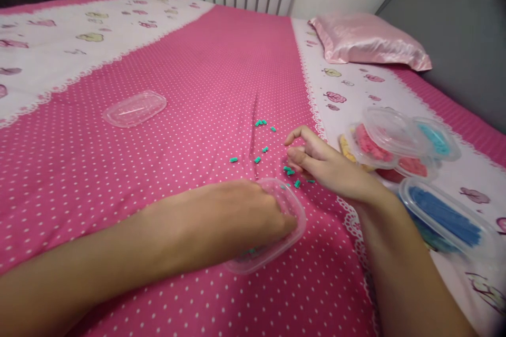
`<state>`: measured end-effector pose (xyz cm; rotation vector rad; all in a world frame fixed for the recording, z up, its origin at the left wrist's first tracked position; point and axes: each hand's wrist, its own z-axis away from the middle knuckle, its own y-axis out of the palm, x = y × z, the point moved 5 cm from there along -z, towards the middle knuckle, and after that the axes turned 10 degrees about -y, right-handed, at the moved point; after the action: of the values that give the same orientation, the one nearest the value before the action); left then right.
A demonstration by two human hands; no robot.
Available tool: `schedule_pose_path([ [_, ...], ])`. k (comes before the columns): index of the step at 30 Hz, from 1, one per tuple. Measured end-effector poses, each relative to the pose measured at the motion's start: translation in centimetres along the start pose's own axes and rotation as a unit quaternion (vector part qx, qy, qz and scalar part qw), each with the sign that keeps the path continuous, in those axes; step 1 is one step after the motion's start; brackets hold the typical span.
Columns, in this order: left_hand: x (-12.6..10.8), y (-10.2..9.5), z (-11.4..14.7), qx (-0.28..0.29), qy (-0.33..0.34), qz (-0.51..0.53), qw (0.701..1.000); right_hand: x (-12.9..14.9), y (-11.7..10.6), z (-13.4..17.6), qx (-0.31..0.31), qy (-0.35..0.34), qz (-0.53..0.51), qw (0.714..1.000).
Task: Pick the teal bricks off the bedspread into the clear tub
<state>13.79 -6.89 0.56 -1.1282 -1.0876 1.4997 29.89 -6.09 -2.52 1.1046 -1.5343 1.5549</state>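
My left hand [245, 210] reaches palm down into a clear plastic container [298, 229] on the bed. Its knuckles face up and its fingers are bent down out of sight, so what they hold is hidden. A few green bits show inside the container beside the wrist. To the right, my right hand [320, 163] hovers with thumb and index finger slightly apart and nothing visible between them. Small green pieces [265, 149] lie scattered on the cloth just left of it, with more green pieces [297, 184] below its fingers.
A clear lid [136, 109] lies at the left on the pink dotted bedsheet [190, 142]. On the right are stacked clear boxes with red pieces [371, 142], yellow pieces [348, 148] and turquoise pieces [435, 138]. Nearer stands a box of blue strips [445, 216]. A pillow [367, 39] rests behind.
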Motion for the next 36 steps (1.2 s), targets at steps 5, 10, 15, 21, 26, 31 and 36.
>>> schedule_pose_path([
  [5, -0.4, 0.0, 0.1, -0.017, -0.009, -0.012, 1.0, 0.1, 0.1, 0.0, 0.001, 0.001, 0.007, 1.0],
  [10, 0.2, -0.7, 1.0, -0.049, -0.003, 0.024, 0.998, 0.4, 0.1, -0.1, 0.004, -0.003, 0.015, 1.0],
  [15, 2.0, -3.3, 1.2, -0.077, -0.007, 0.037, 0.996, 0.4, 0.0, -0.2, 0.007, -0.022, -0.006, 1.0],
  [21, 4.1, -5.0, 0.5, -0.209, -0.124, 0.023, 0.97, 2.3, 0.7, 0.2, 0.075, -0.062, -0.073, 0.993],
  [26, 3.3, -4.2, 0.1, -0.206, -0.098, -0.027, 0.973, 3.9, 1.8, 0.5, 0.106, -0.073, -0.119, 0.985],
  [31, 2.8, -4.3, -0.3, -0.192, -0.092, -0.062, 0.975, 3.3, 2.3, 0.2, 0.093, -0.06, -0.101, 0.989],
  [36, 2.9, -4.3, -0.6, -0.195, -0.092, -0.078, 0.973, 3.3, 2.5, 0.0, 0.087, -0.063, -0.093, 0.99],
])
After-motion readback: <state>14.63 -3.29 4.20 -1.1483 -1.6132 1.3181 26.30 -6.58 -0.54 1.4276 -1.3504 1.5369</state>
